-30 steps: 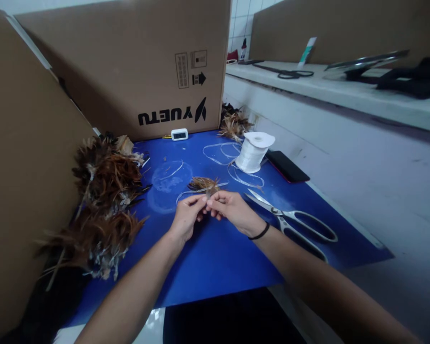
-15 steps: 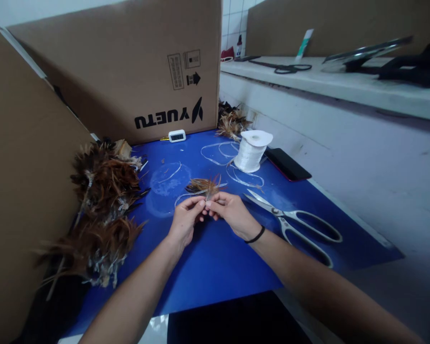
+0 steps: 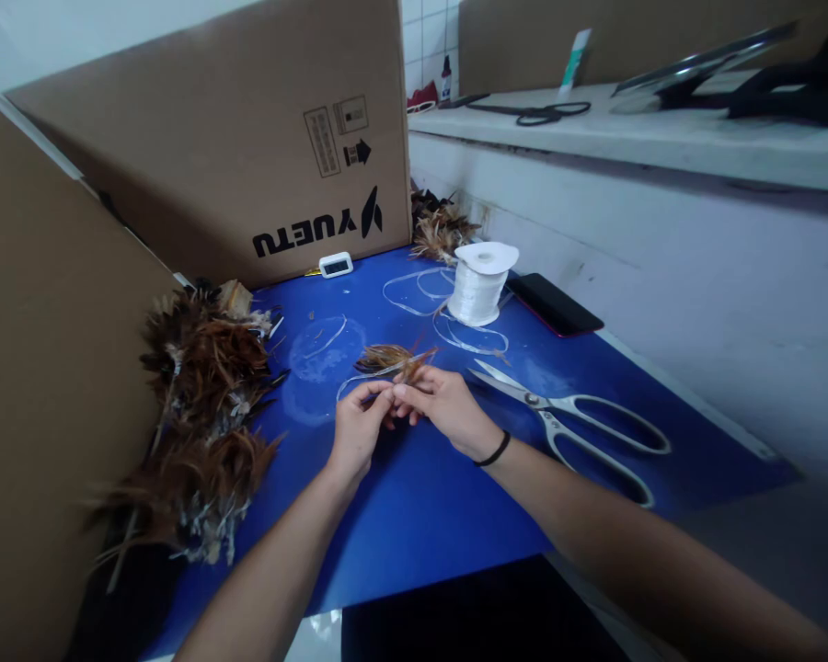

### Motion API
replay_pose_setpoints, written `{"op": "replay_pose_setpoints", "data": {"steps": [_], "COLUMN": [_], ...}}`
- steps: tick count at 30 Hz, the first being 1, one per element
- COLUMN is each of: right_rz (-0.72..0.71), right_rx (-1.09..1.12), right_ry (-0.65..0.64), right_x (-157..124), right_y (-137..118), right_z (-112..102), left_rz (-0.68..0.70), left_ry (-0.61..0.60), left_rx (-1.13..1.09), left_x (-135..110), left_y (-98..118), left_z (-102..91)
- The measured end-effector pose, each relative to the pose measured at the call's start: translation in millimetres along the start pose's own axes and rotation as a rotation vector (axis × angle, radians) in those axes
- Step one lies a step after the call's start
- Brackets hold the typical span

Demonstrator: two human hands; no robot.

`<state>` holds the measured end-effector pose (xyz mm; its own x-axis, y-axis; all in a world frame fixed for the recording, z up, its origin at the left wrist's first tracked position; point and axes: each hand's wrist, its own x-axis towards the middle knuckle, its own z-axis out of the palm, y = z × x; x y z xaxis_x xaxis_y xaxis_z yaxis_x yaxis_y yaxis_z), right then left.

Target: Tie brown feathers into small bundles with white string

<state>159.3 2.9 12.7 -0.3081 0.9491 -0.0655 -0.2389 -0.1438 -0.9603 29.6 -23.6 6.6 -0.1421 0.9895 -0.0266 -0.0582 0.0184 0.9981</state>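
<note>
My left hand (image 3: 362, 425) and my right hand (image 3: 447, 405) meet over the middle of the blue table, thumbs and fingertips pinched together. Between them is the base of a small bunch of brown feathers (image 3: 385, 359), whose tips point away from me. A thin white ribbon (image 3: 359, 377) runs by the bunch and loops down beside my left hand. The pinched part is mostly hidden by my fingers. Just right of my right hand lie silver scissors (image 3: 539, 403), blades partly apart. Beyond my hands stands a white spool of ribbon (image 3: 483, 285), with loose loops around its foot.
Heaped brown feather bunches (image 3: 207, 368) line the left side, with another pile (image 3: 442, 227) at the back. A cardboard box (image 3: 248, 138) walls the far side. A small digital timer (image 3: 336, 265) and a black phone (image 3: 556, 305) lie on the blue table (image 3: 414, 515).
The view has shifted slightly. My fingers stay pinched at the bunch, while the feathers near my right fingertips have tilted lower and to the right.
</note>
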Motion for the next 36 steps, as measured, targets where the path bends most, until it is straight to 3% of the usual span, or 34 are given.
{"op": "replay_pose_setpoints", "data": {"steps": [3, 9, 14, 26, 36], "right_rz": [-0.009, 0.058, 0.14, 0.127, 0.159], "right_rx": [-0.014, 0.089, 0.148, 0.156, 0.208], "right_ry": [0.031, 0.022, -0.036, -0.071, -0.074], "right_x": [0, -1, -1, -2, -3], "right_y": [-2, -10, -11, -8, -10], "right_z": [-1, -8, -9, -8, -6], "left_rz": [0.047, 0.044, 0.072, 0.132, 0.059], "left_ry": [-0.009, -0.176, -0.148, -0.127, -0.152], "left_rx": [0.051, -0.031, 0.04, 0.153, 0.039], "left_x": [-1, 4, 7, 6, 5], "left_y": [2, 4, 3, 4, 2], "left_z": [-0.8, -8.7, -11.2, -8.5, -8.0]}}
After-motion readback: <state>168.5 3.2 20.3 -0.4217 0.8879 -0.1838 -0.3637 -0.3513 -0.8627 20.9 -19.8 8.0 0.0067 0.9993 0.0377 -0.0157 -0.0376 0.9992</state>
